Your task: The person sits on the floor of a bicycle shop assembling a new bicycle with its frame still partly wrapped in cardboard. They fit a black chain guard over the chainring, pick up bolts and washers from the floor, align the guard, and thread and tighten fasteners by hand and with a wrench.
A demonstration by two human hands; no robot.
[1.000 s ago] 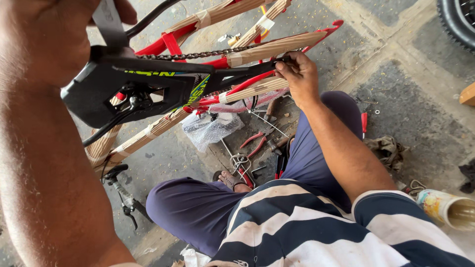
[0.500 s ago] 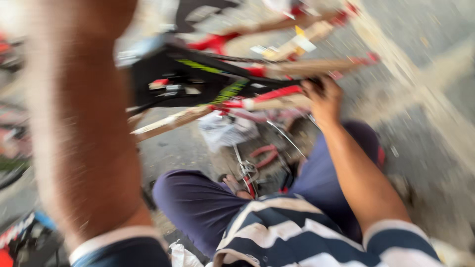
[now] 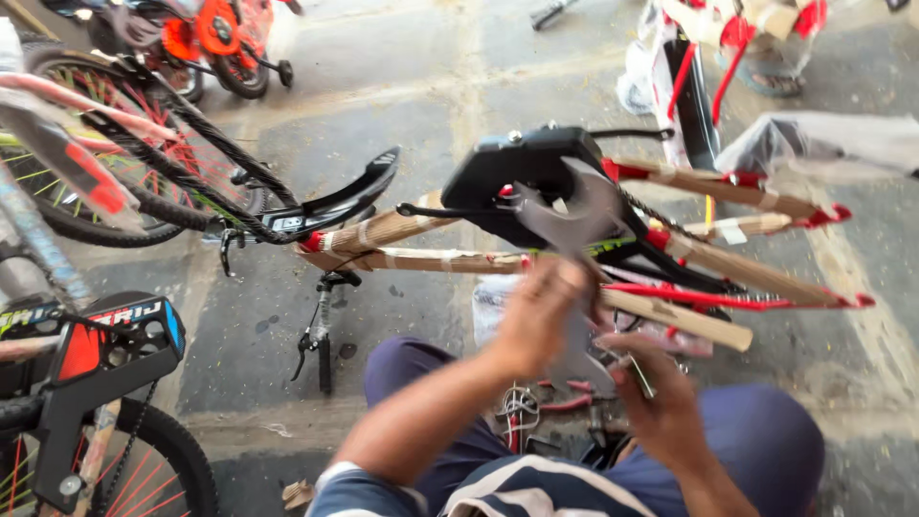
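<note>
Head view: the left hand (image 3: 538, 321) is closed around the shank of a large grey spanner (image 3: 565, 215), whose open jaw points up against the black chain guard (image 3: 522, 172) of a paper-wrapped red bike frame (image 3: 689, 249) lying across the person's lap. The right hand (image 3: 661, 402) sits lower, just beside the spanner's bottom end, fingers curled on a thin green-tipped tool (image 3: 637, 373) (blurred, so its kind is unclear). A black mudguard (image 3: 349, 196) sticks out from the frame's left end. Assembled bikes (image 3: 115, 163) stand at left on the concrete floor (image 3: 431, 86).
</note>
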